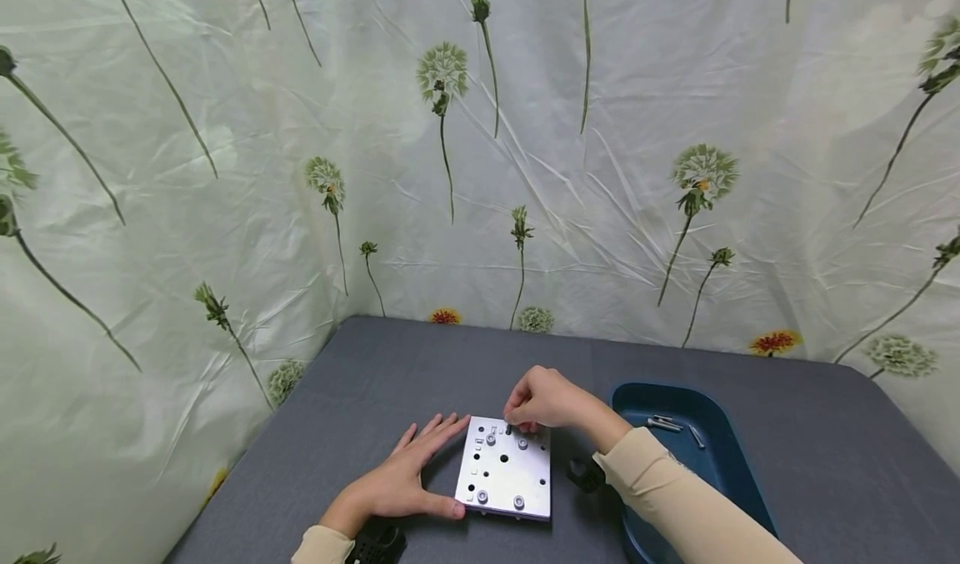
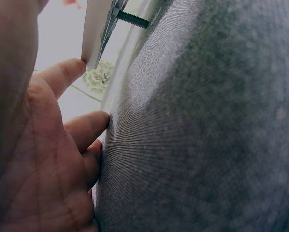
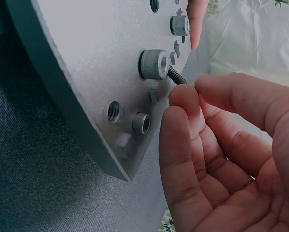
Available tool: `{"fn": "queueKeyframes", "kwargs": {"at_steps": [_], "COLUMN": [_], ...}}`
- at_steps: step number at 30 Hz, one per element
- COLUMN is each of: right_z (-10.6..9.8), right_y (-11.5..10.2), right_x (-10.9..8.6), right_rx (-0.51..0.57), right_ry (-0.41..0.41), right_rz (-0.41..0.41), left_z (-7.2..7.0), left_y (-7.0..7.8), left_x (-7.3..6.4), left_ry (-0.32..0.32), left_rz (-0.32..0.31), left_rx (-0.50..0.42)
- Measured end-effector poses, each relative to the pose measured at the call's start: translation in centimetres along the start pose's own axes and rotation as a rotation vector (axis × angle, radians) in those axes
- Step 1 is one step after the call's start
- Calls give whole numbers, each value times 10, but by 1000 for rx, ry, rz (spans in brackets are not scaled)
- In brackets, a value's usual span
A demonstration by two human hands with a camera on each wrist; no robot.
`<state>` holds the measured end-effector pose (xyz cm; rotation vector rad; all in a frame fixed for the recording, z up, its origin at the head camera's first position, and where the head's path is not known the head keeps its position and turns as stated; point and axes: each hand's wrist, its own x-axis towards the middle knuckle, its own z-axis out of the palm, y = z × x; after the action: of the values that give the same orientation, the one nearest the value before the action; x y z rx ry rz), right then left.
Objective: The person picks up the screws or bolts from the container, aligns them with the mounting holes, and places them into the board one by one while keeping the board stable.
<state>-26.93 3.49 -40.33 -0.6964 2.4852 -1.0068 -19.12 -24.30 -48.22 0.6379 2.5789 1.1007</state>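
A silver metal plate with holes and several socket head cap screws lies on the grey table. My left hand has its fingers spread, thumb and index fingertip touching the plate's left edge. My right hand is over the plate's far edge, pinching a thin screw between thumb and fingertips. Its threaded shank shows beside a cap screw; its head is hidden by the fingers, and the lower end is hidden too. In the left wrist view, a threaded screw end sticks out beneath the plate.
A dark blue tray stands right of the plate, partly under the right forearm. Several metal screws lie in it. Black wrist devices sit below both wrists. Flower-patterned sheeting hangs behind the table.
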Motion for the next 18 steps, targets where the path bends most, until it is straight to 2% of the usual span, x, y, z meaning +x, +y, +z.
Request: {"fn": "queueKeyframes", "kwargs": {"at_steps": [7,18], "right_z": [1,0], "right_y": [-2,-2], "right_x": [-2,-3], "right_rx": [6,24], "right_ry": [-10,-31], "right_rz": [-14,-31], "left_z": [0,0], "left_y": [-1,-1], "left_x": [-1,-1], "left_ry": [4,-7], "left_rz": [29,28], "left_rx": [5,-3]}}
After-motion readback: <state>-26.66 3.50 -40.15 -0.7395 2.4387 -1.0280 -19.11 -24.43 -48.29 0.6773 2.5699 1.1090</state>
